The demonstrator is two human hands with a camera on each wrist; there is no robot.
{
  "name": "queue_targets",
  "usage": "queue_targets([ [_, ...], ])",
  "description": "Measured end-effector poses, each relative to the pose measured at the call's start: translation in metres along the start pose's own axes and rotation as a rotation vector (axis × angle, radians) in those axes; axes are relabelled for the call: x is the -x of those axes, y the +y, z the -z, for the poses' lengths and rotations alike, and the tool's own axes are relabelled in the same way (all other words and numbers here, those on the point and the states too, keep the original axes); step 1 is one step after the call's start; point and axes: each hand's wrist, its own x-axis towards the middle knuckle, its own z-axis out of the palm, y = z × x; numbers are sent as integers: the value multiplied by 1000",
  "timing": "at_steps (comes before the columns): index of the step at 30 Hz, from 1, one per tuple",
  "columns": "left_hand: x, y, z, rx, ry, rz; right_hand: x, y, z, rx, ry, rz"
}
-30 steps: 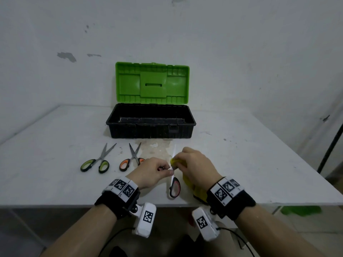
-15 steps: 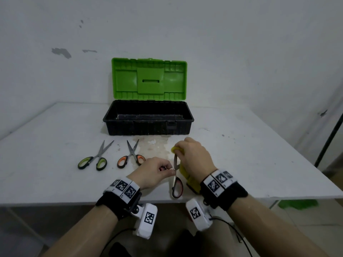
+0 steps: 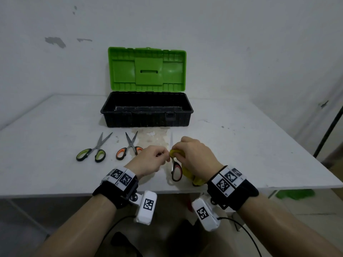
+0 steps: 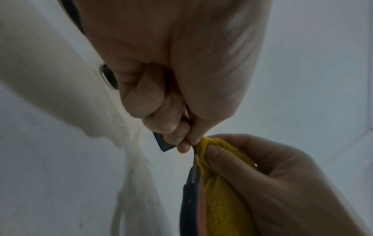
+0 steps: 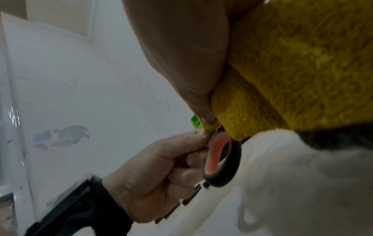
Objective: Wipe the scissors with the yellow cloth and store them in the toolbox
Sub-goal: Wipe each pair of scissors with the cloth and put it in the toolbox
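The red-and-black-handled scissors are held upright over the table's front edge, blade tip pointing at the toolbox. My left hand pinches them near the pivot, seen close in the left wrist view, where the left hand is above the scissors' handle. My right hand grips the yellow cloth folded round the blade's base. The right wrist view shows the cloth and handle loop. The black toolbox stands behind, its green lid open.
Green-handled scissors and orange-handled scissors lie partly open on the white table, left of my hands and in front of the toolbox. A white wall stands close behind. A black pole leans at the right.
My right hand slid the cloth up the blade toward the tip, then back down near the pivot, so the tip shows again. The left hand kept its hold.
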Motion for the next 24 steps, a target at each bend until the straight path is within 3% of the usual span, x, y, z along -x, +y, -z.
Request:
queue_targets([
  [6,2,-5,2,-113,52,-62,9,-1,-1,50,-177,153],
  [13,1,2,0,-94,81,-78,10,-4,-1,56,-94,127],
  [16,3,2,-3,-15,32,-8,14,-2,2,28,-130,116],
  [20,4,5,-8,320,-32,198,7,6,9,-6,7,26],
  [24,5,8,-8,335,-40,187,7,-4,1,43,12,-19],
])
